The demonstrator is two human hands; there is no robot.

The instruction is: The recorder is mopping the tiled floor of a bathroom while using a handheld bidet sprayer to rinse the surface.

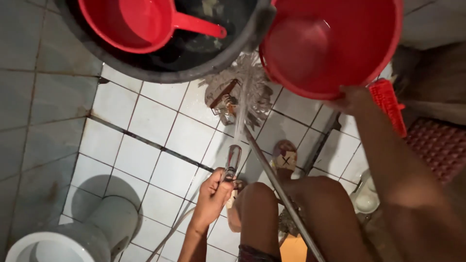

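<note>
Mop head (242, 90) sits on the white tile floor (145, 140) just below the big black tub (160, 68), right where the hose nozzle (232, 162) can spray it. Left hand (213, 194) has its fingers wrapped tight around that nozzle, aiming up at the strands. Right hand (352, 99) grips the red basin (330, 43) by its rim, fingers curled on it, tilted beside the mop.

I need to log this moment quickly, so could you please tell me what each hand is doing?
Left hand: closed around the spray nozzle.
Right hand: holding the red bucket by its rim.
</note>
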